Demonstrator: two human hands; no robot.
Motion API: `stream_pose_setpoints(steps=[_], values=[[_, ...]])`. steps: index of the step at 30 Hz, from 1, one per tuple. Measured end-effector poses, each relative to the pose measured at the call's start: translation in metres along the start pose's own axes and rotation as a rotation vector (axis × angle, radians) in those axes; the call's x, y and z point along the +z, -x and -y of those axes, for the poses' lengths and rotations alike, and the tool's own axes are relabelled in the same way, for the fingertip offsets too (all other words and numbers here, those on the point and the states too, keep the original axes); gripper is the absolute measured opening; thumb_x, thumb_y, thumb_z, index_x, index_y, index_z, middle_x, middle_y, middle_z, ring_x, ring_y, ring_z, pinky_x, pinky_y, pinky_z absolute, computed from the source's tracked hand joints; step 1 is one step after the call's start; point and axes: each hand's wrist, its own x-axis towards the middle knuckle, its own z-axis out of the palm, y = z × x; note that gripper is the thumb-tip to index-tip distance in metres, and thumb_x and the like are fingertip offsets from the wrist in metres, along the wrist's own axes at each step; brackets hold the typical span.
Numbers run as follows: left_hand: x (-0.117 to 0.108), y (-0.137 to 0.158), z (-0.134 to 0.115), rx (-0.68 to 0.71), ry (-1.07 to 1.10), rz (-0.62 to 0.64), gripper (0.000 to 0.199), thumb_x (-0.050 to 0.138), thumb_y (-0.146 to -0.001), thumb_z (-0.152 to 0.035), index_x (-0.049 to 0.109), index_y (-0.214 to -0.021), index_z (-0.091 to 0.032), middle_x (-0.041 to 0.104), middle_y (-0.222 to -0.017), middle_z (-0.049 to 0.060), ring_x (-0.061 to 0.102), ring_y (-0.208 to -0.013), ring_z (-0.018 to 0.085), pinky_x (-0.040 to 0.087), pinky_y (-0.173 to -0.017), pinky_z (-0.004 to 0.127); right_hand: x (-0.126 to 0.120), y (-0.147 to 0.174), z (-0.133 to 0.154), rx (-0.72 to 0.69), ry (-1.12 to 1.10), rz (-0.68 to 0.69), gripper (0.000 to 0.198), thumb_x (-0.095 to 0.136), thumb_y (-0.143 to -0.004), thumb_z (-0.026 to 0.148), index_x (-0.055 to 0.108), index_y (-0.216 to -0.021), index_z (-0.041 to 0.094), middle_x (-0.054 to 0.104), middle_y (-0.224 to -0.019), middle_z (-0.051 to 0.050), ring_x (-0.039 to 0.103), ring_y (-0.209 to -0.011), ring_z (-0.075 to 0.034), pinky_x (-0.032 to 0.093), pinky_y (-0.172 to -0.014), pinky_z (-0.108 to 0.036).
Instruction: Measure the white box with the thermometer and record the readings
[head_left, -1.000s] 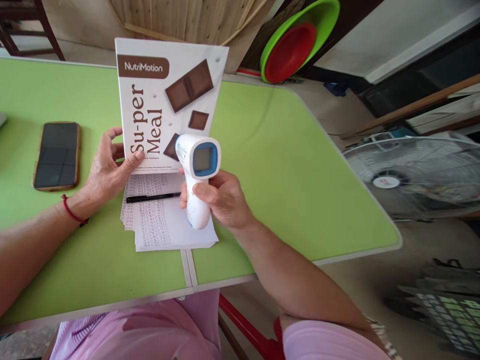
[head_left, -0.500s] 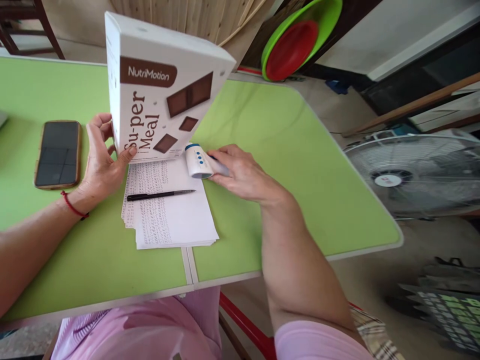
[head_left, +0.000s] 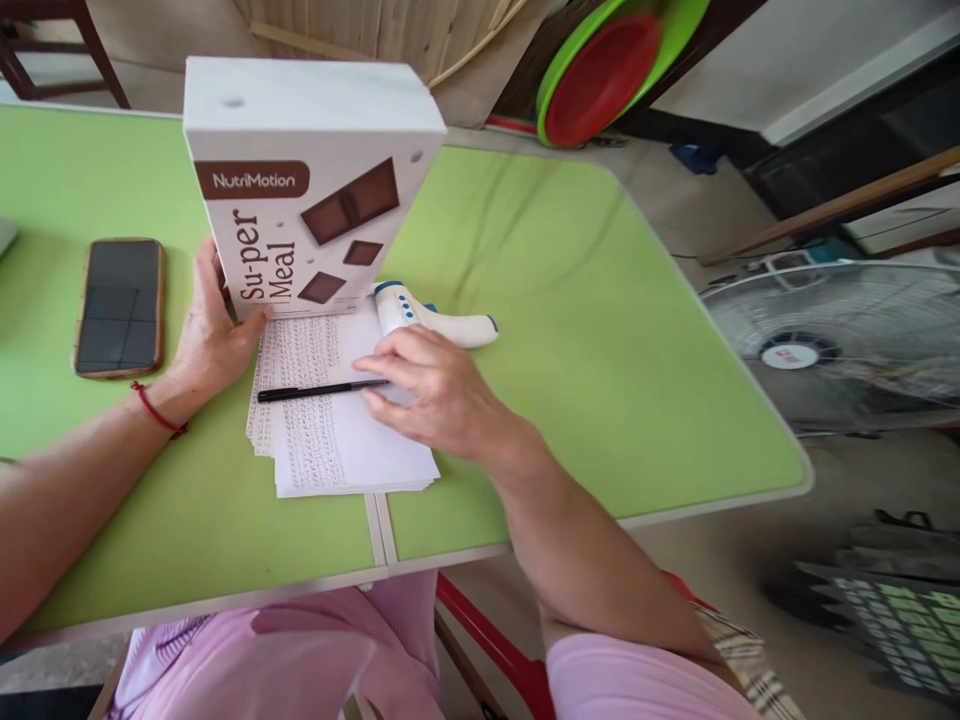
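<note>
My left hand point(head_left: 214, 335) grips the lower left corner of a white NutriMotion box point(head_left: 322, 220), thumb in front and fingers partly hidden behind. The box stands upright at the far end of a stack of handwritten paper point(head_left: 360, 450). A black pen point(head_left: 311, 390) lies across the top sheet. Over the pen's right end is my right hand point(head_left: 439, 390), its thumb and fingers apart on either side of the pen; whether they touch it I cannot tell. Just beyond that hand, a white and blue infrared thermometer point(head_left: 457, 328) rests on its side, partly on the paper.
A smartphone point(head_left: 120, 308) in a brown-edged case lies on the green table point(head_left: 585, 400), left of my left hand. Past the table's right edge stands a fan point(head_left: 795, 355). Green and red basins point(head_left: 600, 80) lean behind the table.
My right hand has let go of the thermometer and moved left and nearer, over the pen. The thermometer now lies on the table. The box has shifted left and tilted upright.
</note>
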Motion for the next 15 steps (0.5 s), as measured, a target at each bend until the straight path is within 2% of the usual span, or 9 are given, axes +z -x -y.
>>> stream_pose_setpoints(steps=[2,4,6,9,11,15], values=[[-0.002,0.003,-0.002,-0.071,-0.09,0.027,0.096,0.078,-0.073,-0.046,0.018,-0.145,-0.026,0.034,-0.149,0.014,0.034,-0.142,0.036,0.036,-0.117,0.054,0.004,-0.001,0.008,-0.045,0.017,0.068,0.014,0.06,-0.089,0.018,0.072,-0.096,0.015,0.061,-0.083,-0.007,0.055,-0.078,-0.02,0.05,-0.069,-0.035],[-0.006,0.005,-0.003,-0.145,-0.149,0.079,0.111,0.085,-0.065,-0.04,0.013,-0.149,-0.025,0.027,-0.154,0.016,0.027,-0.145,0.039,0.029,-0.12,0.056,0.007,-0.002,0.008,-0.072,0.025,0.071,0.011,0.06,-0.09,0.017,0.071,-0.089,0.015,0.061,-0.08,-0.007,0.054,-0.076,-0.018,0.047,-0.066,-0.033],[-0.009,0.005,-0.004,-0.198,-0.194,0.138,0.121,0.089,-0.059,-0.035,0.011,-0.151,-0.025,0.026,-0.155,0.017,0.028,-0.144,0.042,0.026,-0.12,0.059,0.008,-0.003,0.005,-0.109,0.003,0.007,0.011,0.059,-0.091,0.016,0.068,-0.085,0.015,0.061,-0.075,-0.005,0.053,-0.072,-0.017,0.045,-0.063,-0.032],[-0.013,0.003,-0.007,-0.235,-0.274,0.21,0.127,0.092,-0.054,-0.033,0.012,-0.152,-0.022,0.027,-0.154,0.019,0.025,-0.145,0.043,0.019,-0.122,0.059,0.008,-0.006,0.0,-0.134,-0.164,-0.138,0.005,0.057,-0.093,0.018,0.062,-0.091,0.016,0.061,-0.073,-0.004,0.053,-0.067,-0.016,0.045,-0.059,-0.03],[-0.014,0.003,-0.01,-0.25,-0.31,0.234,0.128,0.093,-0.054,-0.035,0.012,-0.151,-0.019,0.026,-0.155,0.021,0.021,-0.146,0.044,0.015,-0.122,0.06,0.008,-0.006,-0.002,-0.063,-0.355,-0.228,0.004,0.056,-0.094,0.022,0.057,-0.097,0.019,0.06,-0.074,-0.002,0.054,-0.064,-0.014,0.046,-0.057,-0.028],[-0.014,0.008,-0.012,-0.264,-0.341,0.22,0.122,0.093,-0.057,-0.04,0.017,-0.15,-0.017,0.026,-0.154,0.025,0.022,-0.146,0.045,0.013,-0.121,0.063,0.013,-0.003,0.002,0.228,-0.672,-0.34,0.01,0.058,-0.089,0.025,0.048,-0.089,0.023,0.059,-0.073,0.002,0.057,-0.058,-0.011,0.049,-0.053,-0.026]])
